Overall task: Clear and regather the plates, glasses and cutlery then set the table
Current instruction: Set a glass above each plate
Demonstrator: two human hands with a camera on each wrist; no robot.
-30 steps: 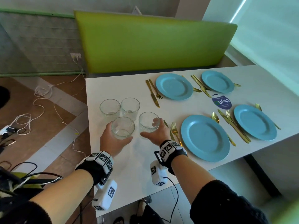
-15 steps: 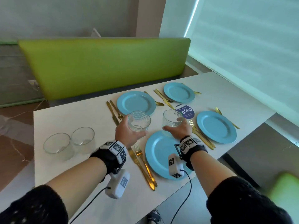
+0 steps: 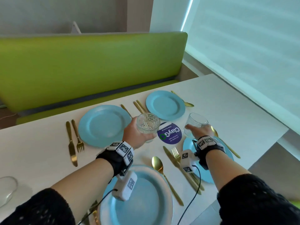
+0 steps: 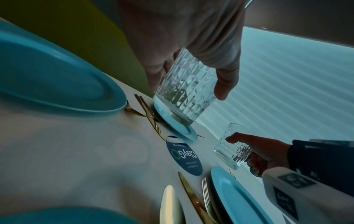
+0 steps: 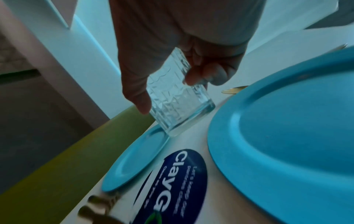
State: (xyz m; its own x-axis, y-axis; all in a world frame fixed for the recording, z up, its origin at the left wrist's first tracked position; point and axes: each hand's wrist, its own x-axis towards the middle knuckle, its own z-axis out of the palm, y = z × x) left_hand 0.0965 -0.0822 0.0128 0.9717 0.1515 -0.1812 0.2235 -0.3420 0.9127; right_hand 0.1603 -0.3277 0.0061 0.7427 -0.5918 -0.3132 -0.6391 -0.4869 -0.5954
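Note:
My left hand [image 3: 138,133] grips a clear cut-pattern glass [image 3: 148,123] round its side and holds it tilted above the white table [image 3: 40,151], between the two far blue plates [image 3: 103,125] [image 3: 165,104]. My right hand [image 3: 201,129] grips a second such glass [image 3: 194,122] in the air, just past the near right plate [image 3: 189,143]. In the left wrist view both glasses [image 4: 186,89] [image 4: 232,148] hang clear of the table. In the right wrist view, thumb and fingers wrap the right-hand glass [image 5: 178,100].
A fourth blue plate [image 3: 146,200] lies under my left wrist. Gold knives, forks and spoons [image 3: 159,169] flank the plates. A round dark blue ClayGo sticker [image 3: 169,133] marks the table's middle. Another glass [image 3: 7,187] stands far left. A green bench [image 3: 81,65] runs behind.
Both hands lifted a glass each from the group at the table's left end and carried them right, over the place settings. My view turned right with them.

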